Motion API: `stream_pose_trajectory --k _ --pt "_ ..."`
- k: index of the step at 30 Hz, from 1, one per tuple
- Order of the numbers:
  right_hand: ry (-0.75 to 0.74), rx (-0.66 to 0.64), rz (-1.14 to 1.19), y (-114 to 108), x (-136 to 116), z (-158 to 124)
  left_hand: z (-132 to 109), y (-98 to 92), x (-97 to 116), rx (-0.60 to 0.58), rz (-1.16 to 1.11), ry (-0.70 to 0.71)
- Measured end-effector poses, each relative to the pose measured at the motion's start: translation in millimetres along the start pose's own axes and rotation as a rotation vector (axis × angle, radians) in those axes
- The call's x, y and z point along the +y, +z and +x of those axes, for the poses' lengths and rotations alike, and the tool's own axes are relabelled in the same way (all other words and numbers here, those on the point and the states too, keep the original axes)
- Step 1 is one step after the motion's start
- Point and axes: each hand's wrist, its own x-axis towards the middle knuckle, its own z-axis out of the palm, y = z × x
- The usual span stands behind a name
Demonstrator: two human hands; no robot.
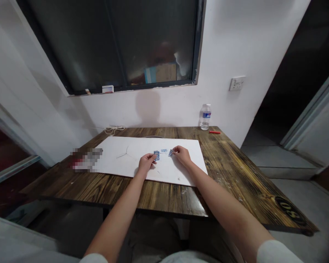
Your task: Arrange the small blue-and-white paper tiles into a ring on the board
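My left hand point(146, 163) pinches a small blue piece with rectangular openings point(156, 155) between thumb and fingers. A similar small blue slotted piece point(170, 153) is gripped at its right side by the fingertips of my right hand point(182, 155). Both pieces are over a white board point(109, 155), and a narrow gap separates them. In that gap a row of small blue rectangular outlines point(163, 150) shows on the board; whether it is drawn or a separate piece, I cannot tell. The exact kind of the blue pieces is too small to make out.
The board lies on a dark-grained wooden table point(227, 175). A thin wire-like strand point(126, 153) rests on its left part. Toward the back stand a water bottle point(205, 117) and a red stick-like object point(214, 132). A pale cord point(114, 129) lies at the back left.
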Motion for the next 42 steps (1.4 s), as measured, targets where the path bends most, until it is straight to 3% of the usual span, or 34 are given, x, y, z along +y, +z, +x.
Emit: stream_pose_trajectory --k 6,10,17,27,30,35,42 --pt "0.023 -0.182 0.562 15.7 -16.7 -5.6 1.6 0.5 -2.3 0.005 0.002 0.005" --pt "-0.004 -0.315 0.653 21.1 -30.0 -15.1 2.2 1.2 -3.9 -0.003 0.026 0.029" --pt "-0.109 -0.245 0.436 28.7 -32.8 -22.8 -0.7 2.6 -1.5 -0.092 0.092 0.086" --pt "-0.158 -0.216 0.331 32.6 -30.3 -25.8 -4.5 3.1 -0.1 -0.129 0.142 0.141" --pt "-0.142 -0.162 0.239 28.6 -31.4 -25.5 -4.2 3.1 0.8 -0.093 0.099 0.104" --pt "-0.198 -0.044 -0.192 15.7 -32.9 -24.2 -0.4 -0.3 0.8 0.036 0.069 0.09" --pt "-0.283 -0.107 -0.486 13.8 -32.6 -20.9 4.8 -9.9 2.2 0.269 0.004 0.068"
